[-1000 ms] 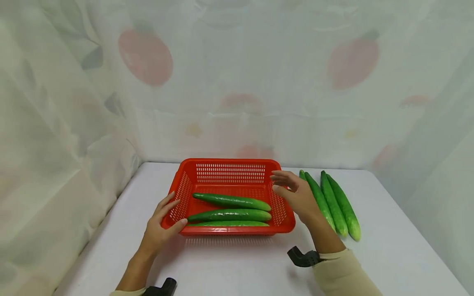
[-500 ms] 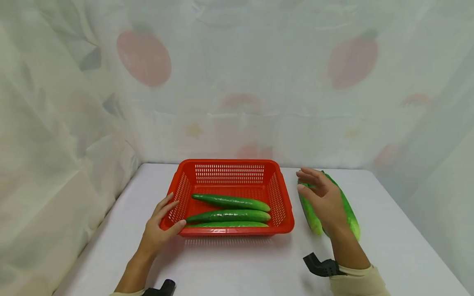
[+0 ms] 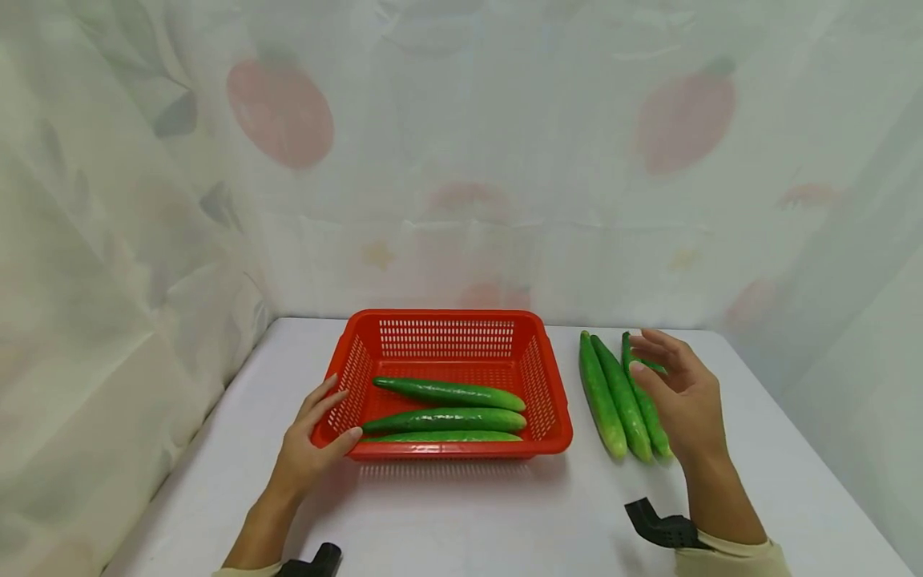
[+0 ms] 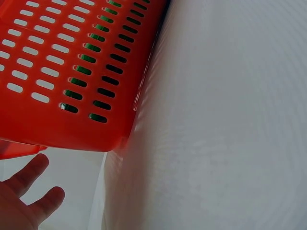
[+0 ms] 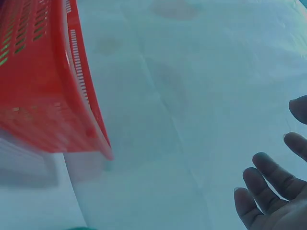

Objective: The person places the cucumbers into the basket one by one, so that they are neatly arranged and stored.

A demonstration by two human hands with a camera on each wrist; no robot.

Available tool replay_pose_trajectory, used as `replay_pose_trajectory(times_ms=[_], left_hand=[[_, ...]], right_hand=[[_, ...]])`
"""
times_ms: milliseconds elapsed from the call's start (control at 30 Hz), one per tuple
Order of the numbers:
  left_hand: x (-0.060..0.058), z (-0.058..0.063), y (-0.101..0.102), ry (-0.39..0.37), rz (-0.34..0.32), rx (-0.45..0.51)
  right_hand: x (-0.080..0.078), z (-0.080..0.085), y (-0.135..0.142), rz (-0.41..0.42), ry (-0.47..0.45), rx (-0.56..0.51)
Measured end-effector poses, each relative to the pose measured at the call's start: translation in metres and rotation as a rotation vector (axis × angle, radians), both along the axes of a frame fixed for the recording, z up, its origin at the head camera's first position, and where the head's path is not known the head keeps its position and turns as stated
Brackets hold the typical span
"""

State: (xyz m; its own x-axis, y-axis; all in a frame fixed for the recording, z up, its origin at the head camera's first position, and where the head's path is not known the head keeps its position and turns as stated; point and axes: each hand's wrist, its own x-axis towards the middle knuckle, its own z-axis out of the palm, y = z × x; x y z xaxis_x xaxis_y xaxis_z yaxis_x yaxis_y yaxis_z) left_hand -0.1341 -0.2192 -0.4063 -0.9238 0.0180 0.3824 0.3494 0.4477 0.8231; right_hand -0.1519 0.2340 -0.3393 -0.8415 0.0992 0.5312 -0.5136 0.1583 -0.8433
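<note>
In the head view, a red plastic basket [image 3: 447, 449] with slotted walls stands on the table, and three green cucumbers [image 3: 447, 419] lie lengthwise in its front half. My left hand [image 3: 306, 449] is at its front left corner, thumb by the rim and fingers spread along the left side. In the left wrist view, two fingertips [image 4: 55, 196] stick out straight beside the basket's rim. My right hand [image 3: 681, 393] hovers over the cucumbers [image 3: 604, 397] on the table at the right, holding nothing, its fingers loosely bent. It hides part of the rightmost ones.
The table [image 3: 461, 521] is white, and the loose cucumbers lie side by side right of the basket. A pale curtain [image 3: 461, 160] with fruit prints hangs behind, with fabric along both sides. Each wrist carries a black camera mount [image 3: 667, 529].
My right hand has moved rightward from over the basket's right rim, across the loose cucumbers, to their right side. The left hand and the basket have stayed nearly still.
</note>
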Motion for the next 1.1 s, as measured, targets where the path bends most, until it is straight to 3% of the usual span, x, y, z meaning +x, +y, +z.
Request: replay_pose_trajectory(times_ms=[200,433,567,700,933,1100], left_hand=[[-0.001,-0.004,-0.002,0.028,-0.012,0.011],[-0.015,-0.030,-0.014,0.008,0.002,0.000],[-0.018,-0.035,-0.017,0.005,0.003,-0.008],[-0.016,-0.031,-0.015,-0.004,0.009,0.000],[-0.002,-0.004,-0.002,-0.002,-0.005,0.025],[0.001,0.003,0.001,0.001,-0.001,0.026]], right_hand=[[0.000,-0.007,0.018,-0.110,-0.052,0.016],[-0.005,-0.019,0.041,-0.266,-0.161,-0.025],[-0.011,-0.033,0.053,-0.353,-0.213,-0.021],[-0.016,-0.049,0.063,-0.412,-0.274,0.022],[-0.020,-0.071,0.077,-0.447,-0.334,0.079],[-0.020,-0.088,0.084,-0.472,-0.400,0.106]])
